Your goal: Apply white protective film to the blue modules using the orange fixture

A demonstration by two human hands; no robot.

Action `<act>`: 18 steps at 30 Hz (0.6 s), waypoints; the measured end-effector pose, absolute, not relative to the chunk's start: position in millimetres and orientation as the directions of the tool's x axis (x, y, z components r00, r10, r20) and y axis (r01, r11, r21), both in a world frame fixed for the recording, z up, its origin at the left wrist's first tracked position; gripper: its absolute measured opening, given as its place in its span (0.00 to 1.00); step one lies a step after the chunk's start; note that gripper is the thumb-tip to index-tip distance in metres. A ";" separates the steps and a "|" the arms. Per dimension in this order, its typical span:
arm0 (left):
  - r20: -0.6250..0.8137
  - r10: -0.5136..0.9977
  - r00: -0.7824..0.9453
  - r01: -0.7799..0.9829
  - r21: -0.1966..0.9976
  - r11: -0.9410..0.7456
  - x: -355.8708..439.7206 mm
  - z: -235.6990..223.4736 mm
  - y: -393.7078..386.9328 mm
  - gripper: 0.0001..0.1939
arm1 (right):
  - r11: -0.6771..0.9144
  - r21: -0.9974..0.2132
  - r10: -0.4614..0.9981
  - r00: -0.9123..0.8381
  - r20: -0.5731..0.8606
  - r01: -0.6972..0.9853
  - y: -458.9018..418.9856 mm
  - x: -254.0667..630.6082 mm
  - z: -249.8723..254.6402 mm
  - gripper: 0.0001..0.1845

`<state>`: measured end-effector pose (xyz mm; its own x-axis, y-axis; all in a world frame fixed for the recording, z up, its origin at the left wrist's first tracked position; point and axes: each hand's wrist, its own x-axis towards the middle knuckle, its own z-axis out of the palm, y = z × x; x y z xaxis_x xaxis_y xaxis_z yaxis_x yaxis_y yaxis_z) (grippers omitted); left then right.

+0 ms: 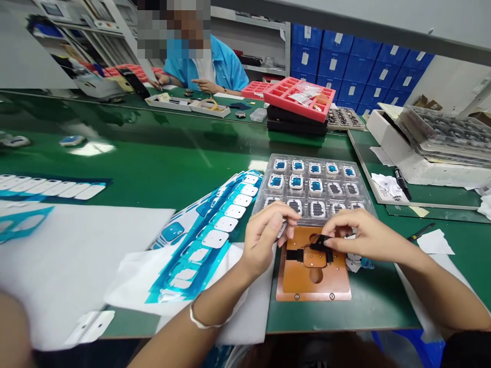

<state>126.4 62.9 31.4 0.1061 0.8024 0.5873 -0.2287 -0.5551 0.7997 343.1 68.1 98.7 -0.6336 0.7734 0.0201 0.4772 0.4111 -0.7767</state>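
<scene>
Two grips work above the orange fixture [316, 289]: the left hand [264, 237] pinches a small pale part [282, 230], and the right hand [351, 235] pinches a black piece [320, 243], just left of its wrist, over the fixture.

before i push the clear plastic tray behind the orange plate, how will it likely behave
The clear plastic tray looks thin, so it may flex; on the glossy green table it would probably slide easily. Its pockets should keep the white-rimmed pieces in place unless it tips.
</scene>
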 end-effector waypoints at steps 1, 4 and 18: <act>0.594 0.798 0.098 -0.243 0.792 -0.560 126.8 30.7 62.8 0.20 | 0.433 -0.743 0.759 -0.651 -0.004 0.510 66.1 340.9 97.8 0.03; 0.622 0.776 0.100 -0.217 0.775 -0.593 128.0 30.8 62.6 0.21 | 0.510 -0.654 0.734 -0.680 -0.010 0.559 61.7 332.4 92.0 0.07; 0.592 0.797 0.119 -0.212 0.800 -0.562 127.5 32.8 61.9 0.32 | 0.613 -0.428 0.733 -0.681 -0.008 0.664 57.3 325.8 77.3 0.08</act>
<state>127.5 61.9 32.8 0.1186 0.7974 0.5917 -0.2124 -0.5618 0.7996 325.8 57.3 77.3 -0.6805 0.7327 -0.0075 0.6643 0.6126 -0.4284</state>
